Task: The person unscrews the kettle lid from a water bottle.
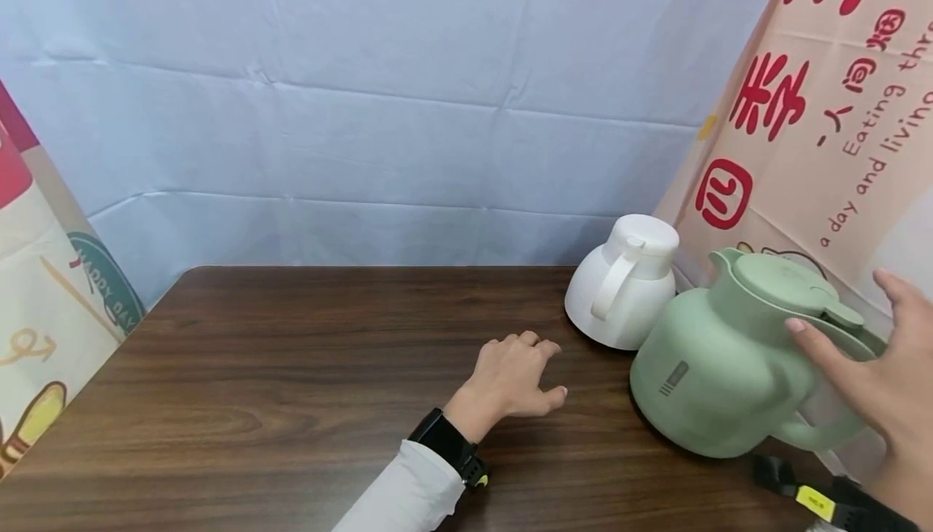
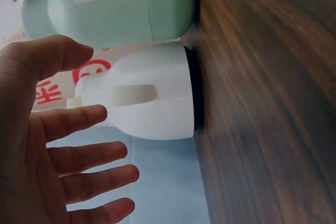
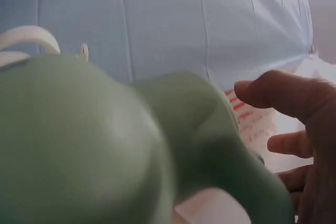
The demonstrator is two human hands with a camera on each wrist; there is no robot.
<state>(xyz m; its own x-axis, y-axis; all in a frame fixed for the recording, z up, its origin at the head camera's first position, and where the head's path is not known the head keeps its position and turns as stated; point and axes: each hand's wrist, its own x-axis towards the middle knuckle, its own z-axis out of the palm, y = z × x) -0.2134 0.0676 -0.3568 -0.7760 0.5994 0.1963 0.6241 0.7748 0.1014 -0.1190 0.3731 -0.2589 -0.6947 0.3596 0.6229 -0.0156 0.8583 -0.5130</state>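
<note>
Your right hand [image 1: 885, 386]: nothing grasped, thumb and fingers spread beside the handle [image 1: 820, 435] of the big sage-green, round-bellied jug with a flat lid [image 1: 783, 281]. Contact with the handle: can't tell. Jug [image 1: 729, 362] stands upright at the right of the dark brown wood-grain table [image 1: 291, 378]. Step looks like reaching for that handle. To do it well, get your fingers through the loop before closing, keep your thumb off the lid's lever, and lift straight; a wide belly like that probably swings if gripped off-centre. Your left hand [image 1: 510, 378]: released too, fingers apart over the table, near the small glossy white jug with a dark base [image 1: 619, 293] but not holding it. White one sits just behind the green; mind a knock. Behind: pale blue creased cloth [image 1: 364, 95].
</note>
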